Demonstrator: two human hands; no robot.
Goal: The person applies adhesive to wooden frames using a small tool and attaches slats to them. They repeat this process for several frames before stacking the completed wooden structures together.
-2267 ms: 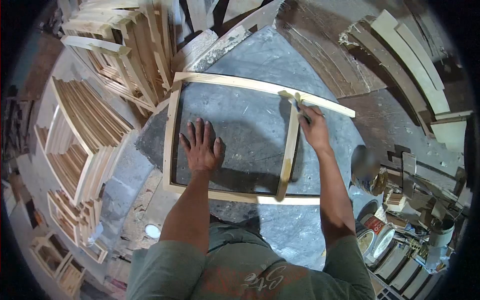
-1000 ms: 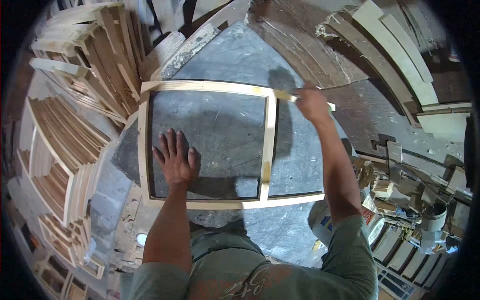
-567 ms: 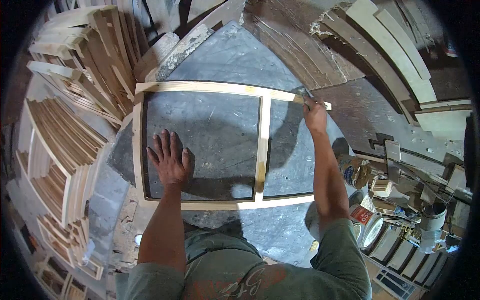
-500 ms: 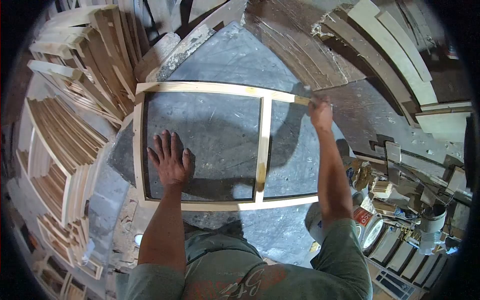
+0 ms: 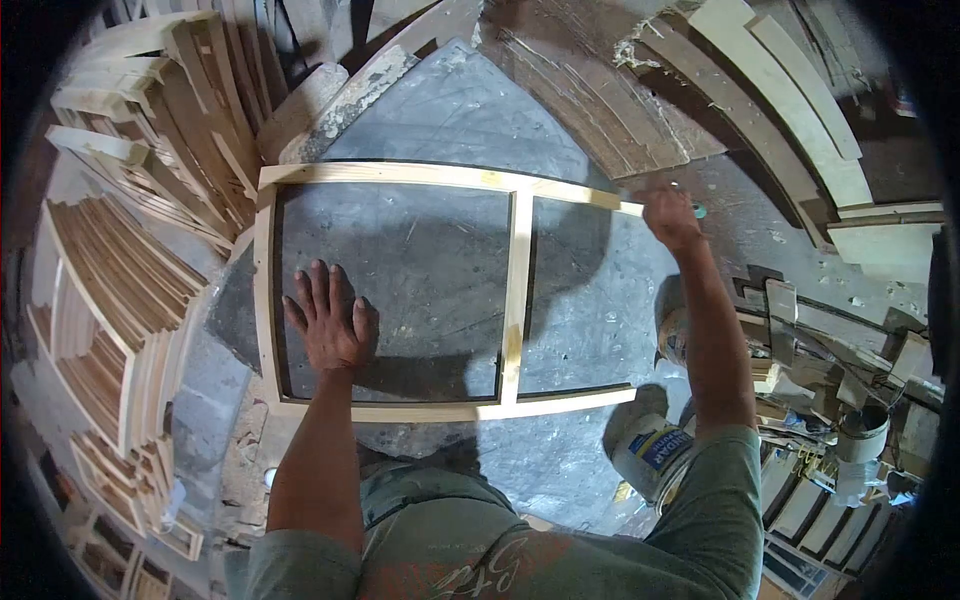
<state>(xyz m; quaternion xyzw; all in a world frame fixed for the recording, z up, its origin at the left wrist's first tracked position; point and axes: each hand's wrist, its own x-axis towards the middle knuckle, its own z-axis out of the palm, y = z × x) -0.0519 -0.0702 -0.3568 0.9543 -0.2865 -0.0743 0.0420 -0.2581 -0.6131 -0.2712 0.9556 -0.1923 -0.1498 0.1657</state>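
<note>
A light wooden frame [image 5: 390,173] lies on a grey board, with two long rails and a crossbar [image 5: 516,290]; its right end has no crosspiece. My left hand [image 5: 332,322] rests flat with fingers spread on the grey board [image 5: 440,260], inside the larger opening. At the right end of the far rail, my right hand [image 5: 674,217] is closed, slightly blurred. A small teal tip [image 5: 700,211] pokes out beyond its fingers; what it belongs to is hidden in the grip.
Stacked wooden frames [image 5: 125,290] and upright timber pieces [image 5: 190,110] stand on the left. A white bucket [image 5: 640,455] sits by my right arm. Long boards [image 5: 770,100] lie at the far right. Wood scraps and a grey container [image 5: 863,435] crowd the right side.
My right hand has moved right, off the far rail to its end, and the teal tip now shows. My left hand stays flat. The whole view has shifted slightly.
</note>
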